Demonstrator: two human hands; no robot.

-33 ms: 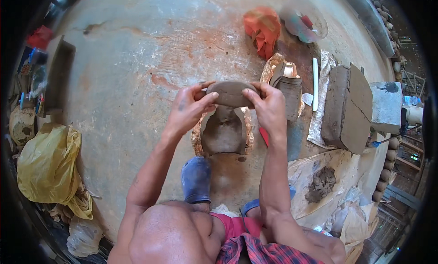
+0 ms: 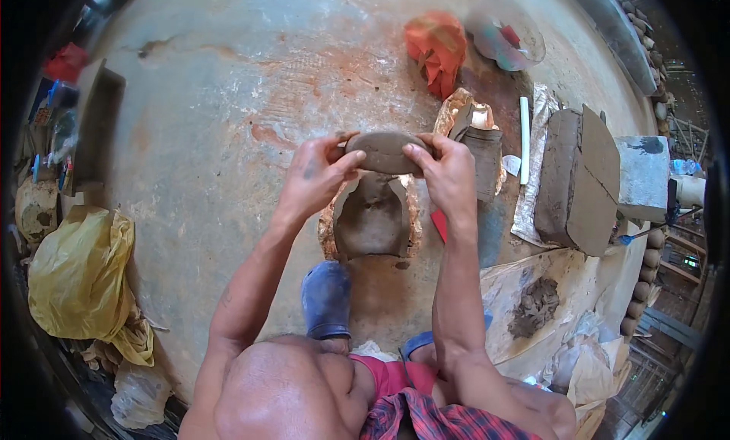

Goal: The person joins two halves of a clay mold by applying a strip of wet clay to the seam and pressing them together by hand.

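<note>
Between my two hands is an oval slab of grey-brown clay (image 2: 385, 154), raised above the floor. My left hand (image 2: 315, 172) pinches its left end, thumb on the near face and fingers behind. At the other end, my right hand (image 2: 447, 166) grips it the same way. Below the slab stands a mould (image 2: 414, 227) with a rough, orange-and-white crusted rim. Wet clay (image 2: 370, 223) lines its hollow, and the slab and my hands cover its far end.
Right of my hands lies a second crusted mould (image 2: 454, 105) holding clay (image 2: 483, 155). Farther right are a white rod (image 2: 525, 139), a large clay block (image 2: 559, 177) and a pale block (image 2: 643, 177). An orange bag (image 2: 436, 48) sits beyond; a yellow bag (image 2: 80, 269) lies left.
The clay slab has shifted very slightly away from me, with both hands still gripping its ends. Everything else looks the same.
</note>
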